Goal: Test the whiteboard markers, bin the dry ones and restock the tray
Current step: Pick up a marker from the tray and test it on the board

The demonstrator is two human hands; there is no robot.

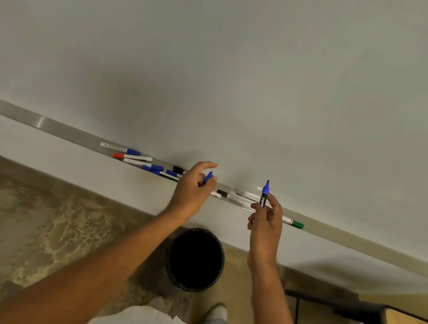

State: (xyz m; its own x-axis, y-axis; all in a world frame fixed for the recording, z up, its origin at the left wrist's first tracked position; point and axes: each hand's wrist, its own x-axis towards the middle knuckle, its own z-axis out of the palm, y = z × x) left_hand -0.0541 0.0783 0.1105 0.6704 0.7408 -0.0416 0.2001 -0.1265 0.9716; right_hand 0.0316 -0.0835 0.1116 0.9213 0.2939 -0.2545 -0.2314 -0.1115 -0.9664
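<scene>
A blue marker with its cap off is held tip up by the right hand, right of the middle. A blue cap is pinched in the left hand. More markers are laid in the tray, and a black bin is seen below the hands

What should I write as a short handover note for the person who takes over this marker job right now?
Right hand: holds the uncapped blue marker with black label, tip up, near the blank whiteboard.
Left hand: holds the small blue cap.
Long metal tray: many markers lie there, among them a green-capped marker.
Round black bin: on the floor below.
Done: cap off.
Left: test the marker, then sort, then restock.
</scene>
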